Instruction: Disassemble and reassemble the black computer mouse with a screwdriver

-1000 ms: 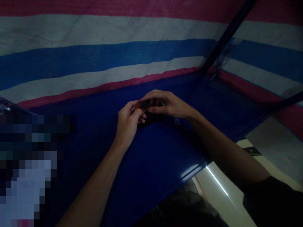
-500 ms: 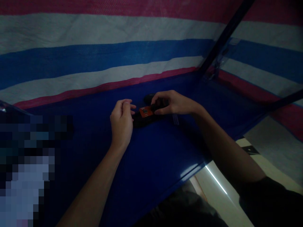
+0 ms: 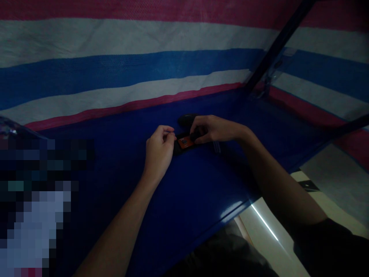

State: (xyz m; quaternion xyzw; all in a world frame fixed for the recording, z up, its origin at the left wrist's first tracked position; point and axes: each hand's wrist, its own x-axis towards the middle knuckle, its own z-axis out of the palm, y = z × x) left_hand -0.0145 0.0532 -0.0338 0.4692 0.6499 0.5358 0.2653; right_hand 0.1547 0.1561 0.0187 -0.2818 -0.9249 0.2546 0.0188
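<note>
A small black device (image 3: 176,148) with an orange circuit board (image 3: 185,142) set in it lies on the dark blue table (image 3: 184,192). My right hand (image 3: 215,129) reaches over it, and its fingertips pinch a black part at the board's right end. My left hand (image 3: 159,151) is curled at the device's left end, thumb and forefinger pressed together. It is too dark to tell whether anything is between them.
A dark rounded object (image 3: 186,119) lies just behind my right hand. A thin pale item (image 3: 216,146) sits under my right wrist. A striped red, white and blue tarp (image 3: 115,57) hangs behind the table. A dark pole (image 3: 273,50) slants at the right corner. A pixelated area covers the lower left.
My left hand let go of the orange board, drew back, then returned to the device's left end. The board now lies in the black device under my right fingers.
</note>
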